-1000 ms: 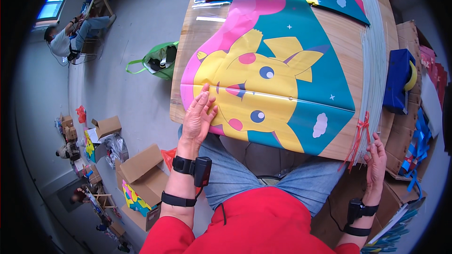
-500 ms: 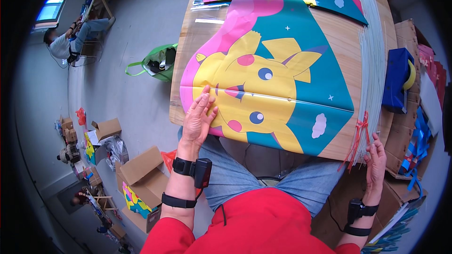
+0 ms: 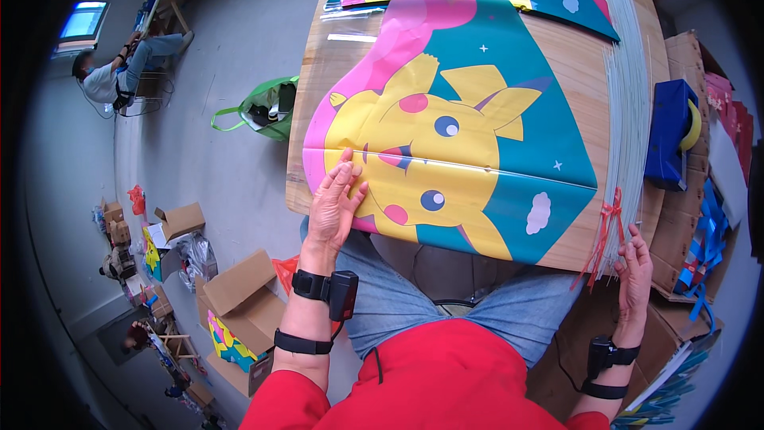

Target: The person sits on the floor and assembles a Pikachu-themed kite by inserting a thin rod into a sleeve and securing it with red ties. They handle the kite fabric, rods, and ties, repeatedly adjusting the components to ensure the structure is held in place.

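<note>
A large glossy printed sheet [image 3: 469, 119], with a yellow cartoon animal on teal and pink, lies flat on the wooden table [image 3: 569, 72]. Across it runs a thin pale line; I cannot tell whether it is a rod or a crease. My left hand [image 3: 336, 199] rests on the sheet's near left part, fingers apart, the fingertips by that line's left end. Along the table's right side lies a bundle of thin whitish rods [image 3: 629, 103], tied with red ribbon [image 3: 610, 219] near its close end. Beside that end is my right hand [image 3: 635, 275], its fingers loosely bent and apart.
Another printed sheet [image 3: 573, 12] lies at the table's far side. A blue tape dispenser [image 3: 667, 135] stands right of the rods, by a cardboard box [image 3: 688, 64]. Left on the floor are a green bag [image 3: 256, 103] and an open carton [image 3: 247, 287]. Other people work farther left.
</note>
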The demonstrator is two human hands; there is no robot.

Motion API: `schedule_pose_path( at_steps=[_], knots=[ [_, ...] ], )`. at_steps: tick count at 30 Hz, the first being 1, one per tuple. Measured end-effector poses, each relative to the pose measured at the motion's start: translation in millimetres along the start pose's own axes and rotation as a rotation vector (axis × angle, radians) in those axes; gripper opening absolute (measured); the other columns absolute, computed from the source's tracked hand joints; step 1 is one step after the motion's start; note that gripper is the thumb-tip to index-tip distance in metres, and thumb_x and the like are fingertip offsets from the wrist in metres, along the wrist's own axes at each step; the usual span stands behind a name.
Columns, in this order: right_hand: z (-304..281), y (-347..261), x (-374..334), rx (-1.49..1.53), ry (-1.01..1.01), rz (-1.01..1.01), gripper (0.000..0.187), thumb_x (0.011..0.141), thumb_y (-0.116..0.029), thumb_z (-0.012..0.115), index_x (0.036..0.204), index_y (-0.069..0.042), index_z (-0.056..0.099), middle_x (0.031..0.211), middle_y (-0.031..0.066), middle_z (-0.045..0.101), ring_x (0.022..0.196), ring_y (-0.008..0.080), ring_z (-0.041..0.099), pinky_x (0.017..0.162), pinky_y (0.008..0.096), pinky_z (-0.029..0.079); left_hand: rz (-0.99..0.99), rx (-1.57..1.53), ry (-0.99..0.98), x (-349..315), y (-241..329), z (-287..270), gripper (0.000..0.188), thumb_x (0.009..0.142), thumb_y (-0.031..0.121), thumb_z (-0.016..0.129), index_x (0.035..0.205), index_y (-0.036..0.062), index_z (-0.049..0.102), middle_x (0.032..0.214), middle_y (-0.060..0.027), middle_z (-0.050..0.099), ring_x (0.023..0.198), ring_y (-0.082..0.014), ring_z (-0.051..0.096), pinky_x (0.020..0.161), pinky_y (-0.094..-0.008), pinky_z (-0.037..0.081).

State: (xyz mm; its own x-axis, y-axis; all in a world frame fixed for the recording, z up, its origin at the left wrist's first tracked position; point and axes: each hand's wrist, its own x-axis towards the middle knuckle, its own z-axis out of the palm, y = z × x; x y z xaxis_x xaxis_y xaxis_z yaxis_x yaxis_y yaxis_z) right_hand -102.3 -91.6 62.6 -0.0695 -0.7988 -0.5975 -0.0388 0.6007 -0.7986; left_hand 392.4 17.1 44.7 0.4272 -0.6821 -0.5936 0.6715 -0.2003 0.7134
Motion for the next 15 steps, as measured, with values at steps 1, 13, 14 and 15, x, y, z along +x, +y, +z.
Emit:
schedule_pose_path(
  at_steps=[1,13,14,15],
  knots=[
    [0.9,-0.4,-0.4,0.000,0.000,0.001,0.021,0.087,-0.020,0.062,0.105,-0.012,0.055,0.126,-0.0040,0.048,0.077,-0.0012,0.046,0.061,0.0145,0.036,0.001,0.000,0.000,-0.1,0.1,0.0,0.021,0.088,0.019,0.060,0.107,0.0119,0.058,0.135,-0.0004,0.045,0.104,-0.0124,0.049,0.089,-0.0325,0.045],
    [14.4,-12.7,-7.8,-0.008,0.009,-0.046,0.010,0.088,-0.013,0.058,0.098,-0.010,0.057,0.133,0.0018,0.043,0.079,0.0014,0.049,0.061,0.0148,0.040,0.073,-0.060,0.022,1.1,-3.6,-6.3,0.031,0.087,0.019,0.062,0.117,0.0121,0.055,0.124,0.0021,0.052,0.097,-0.0091,0.052,0.082,-0.0257,0.043],
    [15.7,-12.1,-6.1,-0.008,0.022,-0.023,0.008,0.088,-0.012,0.058,0.096,-0.009,0.057,0.132,0.0028,0.044,0.077,0.0019,0.049,0.060,0.0141,0.040,0.097,-0.068,0.002,3.5,-5.7,-11.6,0.031,0.087,0.019,0.062,0.117,0.0125,0.055,0.126,0.0018,0.052,0.097,-0.0092,0.051,0.082,-0.0255,0.043],
    [21.5,-16.3,-6.1,-0.031,0.019,-0.057,0.007,0.088,-0.011,0.057,0.094,-0.007,0.057,0.132,0.0043,0.044,0.076,0.0023,0.050,0.058,0.0142,0.039,0.111,-0.047,0.012,4.9,-6.4,-14.8,0.032,0.087,0.020,0.062,0.118,0.0129,0.055,0.127,0.0016,0.051,0.097,-0.0092,0.051,0.083,-0.0252,0.043]
  ],
)
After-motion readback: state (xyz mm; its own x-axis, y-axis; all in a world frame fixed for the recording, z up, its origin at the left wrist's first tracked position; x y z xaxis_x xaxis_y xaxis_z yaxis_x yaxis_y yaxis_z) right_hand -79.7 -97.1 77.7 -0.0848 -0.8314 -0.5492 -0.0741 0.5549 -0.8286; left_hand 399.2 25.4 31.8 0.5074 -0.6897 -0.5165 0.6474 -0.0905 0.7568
